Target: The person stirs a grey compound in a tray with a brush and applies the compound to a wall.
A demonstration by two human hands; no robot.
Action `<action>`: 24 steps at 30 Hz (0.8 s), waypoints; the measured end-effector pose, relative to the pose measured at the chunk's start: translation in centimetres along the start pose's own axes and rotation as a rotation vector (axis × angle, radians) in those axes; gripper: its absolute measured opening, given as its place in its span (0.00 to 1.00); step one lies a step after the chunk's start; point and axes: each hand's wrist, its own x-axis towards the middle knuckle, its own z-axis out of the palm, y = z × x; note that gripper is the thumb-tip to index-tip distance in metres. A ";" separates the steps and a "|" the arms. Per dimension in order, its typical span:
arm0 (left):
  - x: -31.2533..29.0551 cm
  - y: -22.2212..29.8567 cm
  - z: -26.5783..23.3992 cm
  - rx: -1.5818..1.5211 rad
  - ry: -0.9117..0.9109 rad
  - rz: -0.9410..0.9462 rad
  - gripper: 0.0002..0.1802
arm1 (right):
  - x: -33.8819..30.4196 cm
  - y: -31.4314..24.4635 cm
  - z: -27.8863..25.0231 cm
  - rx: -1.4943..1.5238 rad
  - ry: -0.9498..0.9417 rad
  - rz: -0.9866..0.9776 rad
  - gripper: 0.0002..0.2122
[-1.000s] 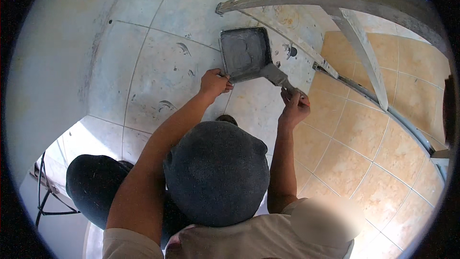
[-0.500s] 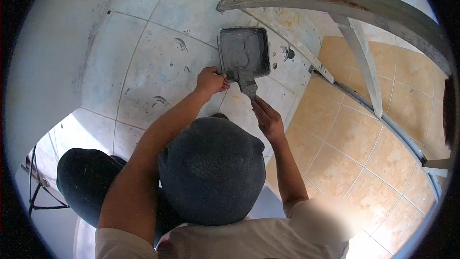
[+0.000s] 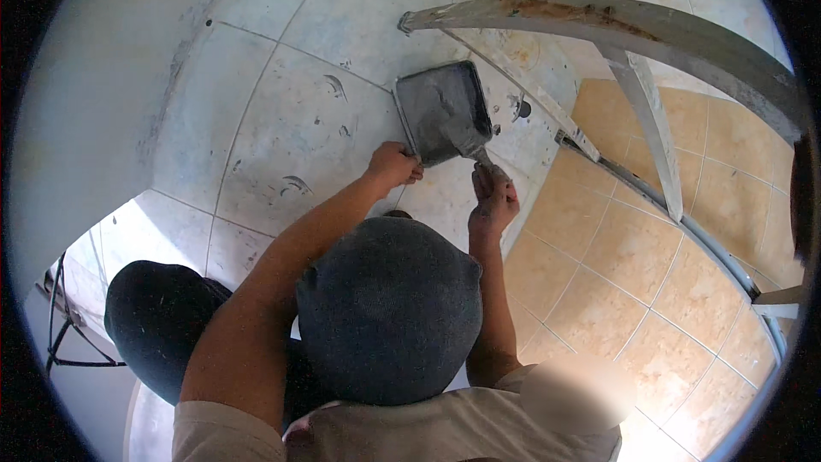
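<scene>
A grey, square, dustpan-like pan (image 3: 443,109), coated in grey smear, lies tilted on the pale floor tiles in front of me. My right hand (image 3: 493,198) is closed around its short handle at the pan's lower right. My left hand (image 3: 393,166) has its fingers curled on the pan's lower left corner. Both forearms reach up from the lower edge, on either side of my grey knitted cap (image 3: 389,308), which hides the floor right below it.
A rusty pale metal beam (image 3: 599,21) and a slanted strut (image 3: 650,120) cross the upper right. A curved rail (image 3: 684,227) separates the pale smeared tiles from the orange-beige tiles (image 3: 633,274). A small dark hole (image 3: 523,109) lies beside the pan. My dark-clothed knee (image 3: 158,325) is at lower left.
My right hand swung in from the right toward the middle, turning the pan's handle from pointing right to pointing down. The left hand stayed at the pan's lower left corner.
</scene>
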 end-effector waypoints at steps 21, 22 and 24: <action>-5.5 8.5 -8.3 0.471 0.375 0.305 0.18 | 1.6 -2.0 10.0 -0.466 -0.361 -0.144 0.08; -6.2 8.7 -9.6 0.354 0.344 0.278 0.17 | 1.0 -2.7 11.4 -0.488 -0.420 -0.138 0.08; -8.8 10.2 -12.5 0.249 0.324 0.256 0.16 | -0.7 -5.3 14.7 -0.492 -0.483 -0.133 0.08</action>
